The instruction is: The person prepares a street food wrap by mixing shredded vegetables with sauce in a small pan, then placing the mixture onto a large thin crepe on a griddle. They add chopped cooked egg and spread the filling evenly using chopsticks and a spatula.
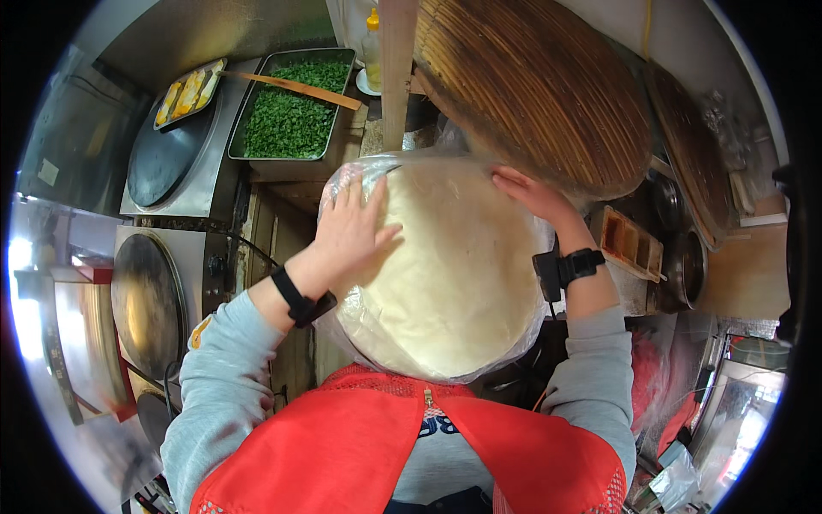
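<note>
Dough: a big, pale, smooth round of dough (458,283) takes centre stage, right in front of the person's chest, its near edge close to the red vest (330,437).
Plastic: clear plastic film (342,321) wrinkles and shines around the dough's rim; how much of the top it covers is hard to tell.
Left grip: here's the left grip (349,231), palm down on the dough's upper-left side, fingers spread, thumb angled inward.
Right grip: across at the far right edge, the right grip (535,195) lies with fingers side by side, pointing inward; whether it pinches the film, one cannot tell.
Wrists: a black band with a small device sits on each, below grey sleeves.
Griddles: two round griddles stand at left, the upper one (171,158) carrying a small tray of yellow and white pieces, the lower one (147,291) bare.
Greens: chopped greens (278,128) fill a metal tray, a flat wooden stick (312,90) slanting across.
Far side: a yellow-capped bottle (372,51) stands beside a wooden post (397,86).
Right side: a large slatted wooden disc (548,86) leans above a compartmented box (632,242).
</note>
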A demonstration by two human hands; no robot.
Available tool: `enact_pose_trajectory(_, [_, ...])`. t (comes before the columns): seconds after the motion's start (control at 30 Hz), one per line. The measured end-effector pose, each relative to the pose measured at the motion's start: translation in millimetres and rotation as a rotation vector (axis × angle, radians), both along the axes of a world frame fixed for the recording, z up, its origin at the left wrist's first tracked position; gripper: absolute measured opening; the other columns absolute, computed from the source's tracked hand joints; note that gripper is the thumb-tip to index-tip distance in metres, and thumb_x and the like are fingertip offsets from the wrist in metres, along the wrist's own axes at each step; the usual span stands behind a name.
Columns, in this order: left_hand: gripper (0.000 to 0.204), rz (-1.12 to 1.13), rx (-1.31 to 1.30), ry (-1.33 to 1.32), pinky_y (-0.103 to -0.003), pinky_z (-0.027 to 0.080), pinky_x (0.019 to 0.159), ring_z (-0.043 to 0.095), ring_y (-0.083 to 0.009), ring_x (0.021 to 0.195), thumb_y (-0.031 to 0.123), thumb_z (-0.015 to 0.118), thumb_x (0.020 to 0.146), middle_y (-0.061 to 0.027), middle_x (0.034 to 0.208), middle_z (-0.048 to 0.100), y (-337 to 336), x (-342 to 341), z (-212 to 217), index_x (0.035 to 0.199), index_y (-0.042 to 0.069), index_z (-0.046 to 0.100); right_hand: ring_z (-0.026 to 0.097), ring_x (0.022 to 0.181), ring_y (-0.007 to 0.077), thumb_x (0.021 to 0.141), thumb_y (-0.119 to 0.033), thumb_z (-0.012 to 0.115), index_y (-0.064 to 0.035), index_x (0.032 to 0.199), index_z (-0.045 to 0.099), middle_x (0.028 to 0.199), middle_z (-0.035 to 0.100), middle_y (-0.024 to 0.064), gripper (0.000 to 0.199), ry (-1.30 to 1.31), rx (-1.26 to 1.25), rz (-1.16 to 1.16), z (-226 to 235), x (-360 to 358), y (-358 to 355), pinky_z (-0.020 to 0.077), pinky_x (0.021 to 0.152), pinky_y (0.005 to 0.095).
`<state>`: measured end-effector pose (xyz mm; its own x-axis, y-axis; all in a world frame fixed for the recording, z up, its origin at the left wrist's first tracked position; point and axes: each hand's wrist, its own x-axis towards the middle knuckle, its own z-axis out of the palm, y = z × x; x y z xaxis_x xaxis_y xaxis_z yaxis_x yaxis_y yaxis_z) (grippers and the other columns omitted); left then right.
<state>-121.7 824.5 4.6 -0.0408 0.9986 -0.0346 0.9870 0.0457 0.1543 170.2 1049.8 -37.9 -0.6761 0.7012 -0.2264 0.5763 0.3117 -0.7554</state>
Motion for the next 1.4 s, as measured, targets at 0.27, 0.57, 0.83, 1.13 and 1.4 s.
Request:
enact_pose_trajectory(0.27, [0.059,0.079,-0.103,-0.52,-0.043,0.043,0.102,0.053,-0.0413,0.12,0.046,0.042,0.1,-0.0283,0.127,0.057,57.5,-34.8,-30.3,0.138,0.002,0.047,0.051,0.121,0.0128,0.099,-0.051,0.049,-0.0099,0.136,0.056,0.135,0.056,0.0017,0.056,0.32,-0.732,-0.131,-28.7,-25.7,31.5,0.0344,0.106,0.0249])
enact_pose_trajectory(0.57, [0.042,0.172,-0.222,-0.637,-0.038,0.046,0.097,0.058,-0.0382,0.116,0.033,0.044,0.101,-0.0222,0.12,0.063,54.5,-65.2,-35.7,0.127,0.004,0.059,0.052,0.117,0.0123,0.099,-0.053,0.047,-0.0024,0.133,0.057,0.131,0.057,0.0029,0.062,-0.085,-0.255,-0.168,-40.2,-26.0,33.9,0.0384,0.103,0.0253])
enact_pose_trajectory(0.83, [0.035,-0.008,0.037,-0.776,-0.036,0.041,0.104,0.055,-0.0319,0.122,0.001,0.044,0.094,-0.0178,0.131,0.058,23.5,-86.7,-71.2,0.125,0.001,0.058,0.051,0.117,0.013,0.098,-0.052,0.05,-0.0014,0.134,0.055,0.132,0.057,0.0038,0.062,0.331,-0.81,-0.162,-41.2,-7.2,27.2,0.0393,0.102,0.0265])
enact_pose_trajectory(1.13, [0.037,0.368,-0.232,-1.533,-0.03,0.043,0.101,0.056,-0.0136,0.114,0.011,0.047,0.102,-0.0062,0.132,0.058,13.0,-96.8,-123.0,0.138,0.004,0.051,0.054,0.114,0.0131,0.094,-0.053,0.057,-0.0029,0.132,0.057,0.128,0.06,0.004,0.062,0.295,-0.913,-0.261,-41.8,-6.9,33.0,0.0423,0.1,0.0284])
enact_pose_trajectory(1.4, [0.034,0.595,0.074,-1.377,-0.028,0.049,0.089,0.061,-0.0135,0.102,0.008,0.056,0.096,-0.0068,0.118,0.066,-17.7,-90.3,-129.5,0.129,0.002,0.059,0.054,0.119,0.0177,0.099,-0.043,0.054,-0.0025,0.132,0.055,0.131,0.059,0.0071,0.052,0.623,-1.213,-0.524,-49.9,24.0,32.2,0.0402,0.105,0.0318])
